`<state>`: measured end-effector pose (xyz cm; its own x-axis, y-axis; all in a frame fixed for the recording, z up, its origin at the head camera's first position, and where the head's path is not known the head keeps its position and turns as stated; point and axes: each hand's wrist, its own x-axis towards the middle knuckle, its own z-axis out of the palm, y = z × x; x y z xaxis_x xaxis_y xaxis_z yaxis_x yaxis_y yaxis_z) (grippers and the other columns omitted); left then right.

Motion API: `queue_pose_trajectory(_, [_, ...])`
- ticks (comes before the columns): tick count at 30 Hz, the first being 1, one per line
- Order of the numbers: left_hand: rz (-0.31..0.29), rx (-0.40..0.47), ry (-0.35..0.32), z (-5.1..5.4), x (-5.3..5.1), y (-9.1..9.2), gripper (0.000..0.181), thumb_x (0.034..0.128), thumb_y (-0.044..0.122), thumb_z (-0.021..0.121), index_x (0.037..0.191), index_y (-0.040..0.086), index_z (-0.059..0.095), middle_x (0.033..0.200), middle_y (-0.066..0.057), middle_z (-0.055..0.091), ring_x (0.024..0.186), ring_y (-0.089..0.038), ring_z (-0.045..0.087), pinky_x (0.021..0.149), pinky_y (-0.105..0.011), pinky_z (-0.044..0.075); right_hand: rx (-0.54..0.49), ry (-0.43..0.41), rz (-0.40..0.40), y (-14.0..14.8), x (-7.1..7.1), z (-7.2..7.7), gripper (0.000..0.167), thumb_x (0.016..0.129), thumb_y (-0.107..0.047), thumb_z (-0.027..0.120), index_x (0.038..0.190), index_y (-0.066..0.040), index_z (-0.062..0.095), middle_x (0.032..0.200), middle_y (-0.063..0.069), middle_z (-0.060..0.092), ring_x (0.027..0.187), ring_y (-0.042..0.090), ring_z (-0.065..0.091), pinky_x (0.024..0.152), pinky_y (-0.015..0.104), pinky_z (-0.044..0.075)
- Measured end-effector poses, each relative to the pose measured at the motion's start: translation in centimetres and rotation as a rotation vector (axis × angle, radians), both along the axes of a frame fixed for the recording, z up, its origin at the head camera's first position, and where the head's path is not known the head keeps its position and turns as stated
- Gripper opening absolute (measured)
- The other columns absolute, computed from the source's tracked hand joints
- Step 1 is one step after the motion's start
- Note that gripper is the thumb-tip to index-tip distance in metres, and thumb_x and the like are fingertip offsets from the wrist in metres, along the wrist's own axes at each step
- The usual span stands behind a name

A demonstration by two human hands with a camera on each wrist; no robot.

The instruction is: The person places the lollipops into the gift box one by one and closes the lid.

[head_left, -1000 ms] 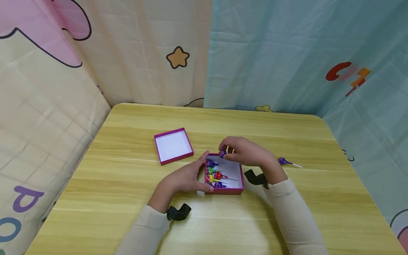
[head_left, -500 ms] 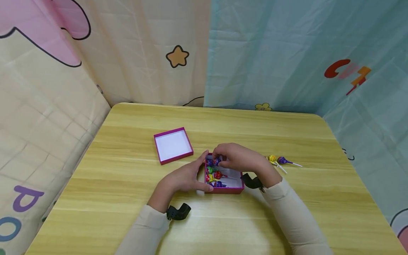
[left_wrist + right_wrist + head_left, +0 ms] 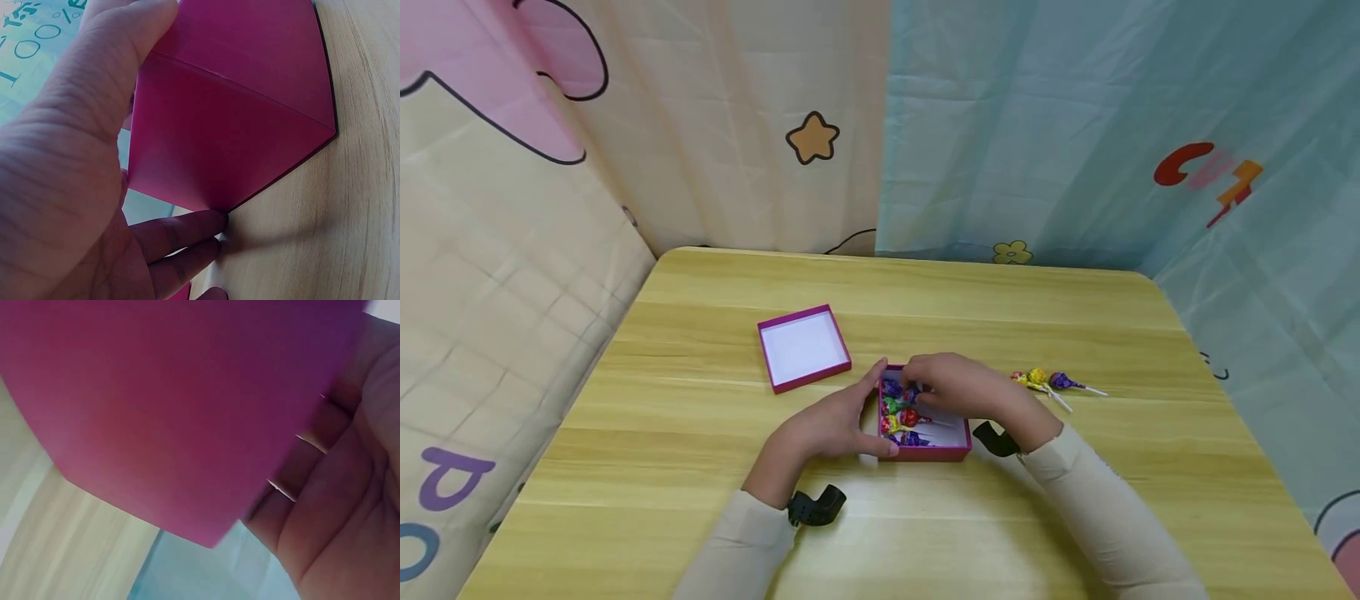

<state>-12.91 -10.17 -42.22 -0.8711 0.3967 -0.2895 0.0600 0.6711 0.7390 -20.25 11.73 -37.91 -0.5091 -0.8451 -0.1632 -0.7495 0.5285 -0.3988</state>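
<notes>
A magenta box (image 3: 934, 454) with a white inside stands on the table, several wrapped lollipops lying along its left side. Among them are a green lollipop (image 3: 891, 406) and a red lollipop (image 3: 909, 417). My left hand (image 3: 829, 421) grips the box from the left, thumb on the near side and fingers toward the far corner. In the left wrist view the thumb lies against the magenta wall (image 3: 237, 131). Over the box's far part, my right hand (image 3: 964, 387) reaches in and pinches a purple lollipop (image 3: 912, 394); its fingertips are partly hidden. The box wall covers those fingers in the right wrist view.
The box's lid (image 3: 805, 348) lies inside up at the back left. Right of my right hand lie a yellow lollipop (image 3: 1037, 376), a purple-wrapped lollipop (image 3: 1062, 381) and a partly hidden red-and-yellow lollipop (image 3: 1019, 377). Curtains hang behind the wooden table (image 3: 700, 333).
My right hand has lowered the purple lollipop from above the box's far edge into the box, moving nearer. The lollipops on the table have come into view behind it. My left hand keeps its hold.
</notes>
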Motion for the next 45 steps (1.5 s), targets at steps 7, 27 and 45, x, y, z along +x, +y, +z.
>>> queue_pose_trajectory(7, [-0.004, 0.012, -0.002, -0.1, 0.2, -0.2, 0.120, 0.0736, 0.058, 0.082, 0.161, 0.031, 0.004, 0.161, -0.001, 0.026, 0.138, -0.022, 0.038, 0.113, -0.046, 0.031, 0.010, 0.039, 0.000, -0.7, 0.3, -0.8, 0.008, 0.093, -0.011, 0.069, 0.102, -0.014, 0.068, 0.096, -0.006, 0.062, 0.080, 0.011, 0.055, 0.079, 0.030, 0.051])
queue_pose_trajectory(27, [-0.005, 0.008, 0.008, 0.0, 0.1, -0.1, 0.119, 0.0736, 0.060, 0.080, 0.161, 0.032, 0.004, 0.161, -0.001, 0.027, 0.138, -0.023, 0.039, 0.113, -0.045, 0.032, 0.054, 0.108, -0.025, -1.1, 0.6, -1.8, 0.012, 0.095, -0.014, 0.068, 0.106, -0.015, 0.069, 0.098, -0.005, 0.064, 0.082, 0.011, 0.056, 0.084, 0.031, 0.053])
queue_pose_trajectory(45, [0.014, -0.001, 0.000, 0.0, 0.1, 0.0, 0.122, 0.0698, 0.063, 0.081, 0.160, 0.035, 0.004, 0.159, -0.001, 0.031, 0.134, -0.023, 0.042, 0.112, -0.047, 0.034, -0.127, 0.081, -0.170, 2.7, 0.7, 0.8, 0.022, 0.097, -0.006, 0.063, 0.118, -0.007, 0.069, 0.114, 0.005, 0.069, 0.101, 0.019, 0.064, 0.088, 0.040, 0.054])
